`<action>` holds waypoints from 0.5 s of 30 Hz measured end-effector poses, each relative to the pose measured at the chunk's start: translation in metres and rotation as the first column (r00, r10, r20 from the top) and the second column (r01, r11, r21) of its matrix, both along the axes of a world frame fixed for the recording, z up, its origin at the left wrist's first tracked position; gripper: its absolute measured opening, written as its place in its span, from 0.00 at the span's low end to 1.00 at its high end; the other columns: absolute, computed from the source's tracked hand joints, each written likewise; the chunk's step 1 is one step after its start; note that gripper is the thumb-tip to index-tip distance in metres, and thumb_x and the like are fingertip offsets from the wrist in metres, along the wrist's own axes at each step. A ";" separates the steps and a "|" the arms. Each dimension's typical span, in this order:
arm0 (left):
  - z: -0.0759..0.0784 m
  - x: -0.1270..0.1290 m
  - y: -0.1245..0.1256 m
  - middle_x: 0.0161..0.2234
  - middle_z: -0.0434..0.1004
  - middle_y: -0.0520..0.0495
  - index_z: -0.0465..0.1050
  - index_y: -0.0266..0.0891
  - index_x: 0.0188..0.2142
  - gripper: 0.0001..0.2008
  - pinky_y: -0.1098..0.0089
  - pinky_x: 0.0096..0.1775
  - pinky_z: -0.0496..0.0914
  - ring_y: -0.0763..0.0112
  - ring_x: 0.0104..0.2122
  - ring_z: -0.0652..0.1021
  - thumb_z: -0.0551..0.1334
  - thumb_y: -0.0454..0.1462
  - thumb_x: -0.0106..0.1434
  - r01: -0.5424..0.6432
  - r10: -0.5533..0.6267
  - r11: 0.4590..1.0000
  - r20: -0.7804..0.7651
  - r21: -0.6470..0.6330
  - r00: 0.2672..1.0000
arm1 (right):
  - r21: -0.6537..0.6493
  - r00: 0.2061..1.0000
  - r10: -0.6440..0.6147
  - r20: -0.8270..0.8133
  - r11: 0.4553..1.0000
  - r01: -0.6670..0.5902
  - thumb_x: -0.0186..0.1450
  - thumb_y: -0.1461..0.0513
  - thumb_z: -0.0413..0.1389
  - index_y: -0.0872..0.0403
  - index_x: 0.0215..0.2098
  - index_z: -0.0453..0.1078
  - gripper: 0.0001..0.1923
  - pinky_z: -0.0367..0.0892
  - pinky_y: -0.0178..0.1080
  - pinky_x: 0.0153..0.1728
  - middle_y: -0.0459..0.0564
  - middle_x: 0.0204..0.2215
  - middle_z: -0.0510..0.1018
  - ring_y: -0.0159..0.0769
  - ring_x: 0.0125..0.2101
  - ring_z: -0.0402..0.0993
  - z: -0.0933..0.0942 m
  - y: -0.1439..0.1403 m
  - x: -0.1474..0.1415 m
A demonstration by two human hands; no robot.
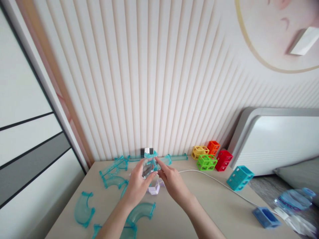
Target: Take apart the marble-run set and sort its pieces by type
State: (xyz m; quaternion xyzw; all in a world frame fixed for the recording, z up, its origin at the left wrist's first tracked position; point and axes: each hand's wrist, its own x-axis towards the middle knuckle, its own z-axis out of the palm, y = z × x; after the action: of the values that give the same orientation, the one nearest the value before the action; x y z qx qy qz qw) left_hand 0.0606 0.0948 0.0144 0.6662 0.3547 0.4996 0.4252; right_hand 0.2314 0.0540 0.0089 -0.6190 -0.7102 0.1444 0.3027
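Observation:
A clear, greyish see-through block (147, 168) is held up over the table by my left hand (136, 186), whose fingers and thumb are wrapped round it. My right hand (173, 182) closes on the block's right side, with the index finger stretched along its top edge and the other fingers curled. A teal see-through piece (151, 154) shows at the block's top; whether it is joined to the block or lies behind it, I cannot tell. Just below my hands sits a pale purple see-through block (154, 188), partly hidden by them.
Teal curved track pieces (83, 209) lie about the beige table (206, 205), several on the left. Yellow (199, 152), orange (213, 147), green (206, 162), red (224, 160) and teal (240, 178) block frames stand right. A white cable (211, 177) runs past a blue block (266, 217).

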 end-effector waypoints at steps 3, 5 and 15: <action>-0.002 0.001 0.002 0.41 0.83 0.45 0.79 0.44 0.48 0.18 0.61 0.47 0.76 0.57 0.41 0.83 0.71 0.40 0.58 0.016 -0.016 0.999 0.004 -0.028 1.000 | 0.122 0.982 -0.019 0.189 0.993 -0.004 0.73 0.64 0.53 0.46 0.67 0.63 0.25 0.70 0.38 0.38 0.52 0.41 0.83 0.43 0.39 0.81 -0.003 0.003 0.003; -0.004 0.002 0.005 0.42 0.84 0.44 0.78 0.44 0.48 0.19 0.60 0.48 0.76 0.56 0.41 0.83 0.72 0.40 0.56 0.018 -0.017 0.997 0.010 -0.077 1.000 | 0.191 0.945 -0.034 0.324 0.981 -0.031 0.74 0.64 0.53 0.47 0.66 0.64 0.23 0.71 0.40 0.41 0.52 0.38 0.82 0.44 0.39 0.80 -0.007 0.006 0.006; 0.009 -0.008 0.007 0.41 0.85 0.39 0.74 0.39 0.50 0.24 0.58 0.47 0.79 0.52 0.45 0.85 0.71 0.48 0.58 0.043 -0.021 0.978 0.110 -0.203 0.994 | -0.012 0.712 -0.218 0.668 0.953 0.303 0.75 0.64 0.52 0.52 0.63 0.66 0.18 0.73 0.41 0.43 0.56 0.42 0.82 0.44 0.43 0.81 -0.038 0.059 0.079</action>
State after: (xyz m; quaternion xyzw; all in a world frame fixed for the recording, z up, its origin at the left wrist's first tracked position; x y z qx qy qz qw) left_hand 0.0527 0.1019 0.0232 0.5965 0.3701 0.4885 0.5182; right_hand 0.3107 0.1133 -0.0295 -0.7408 -0.6663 -0.0845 0.0121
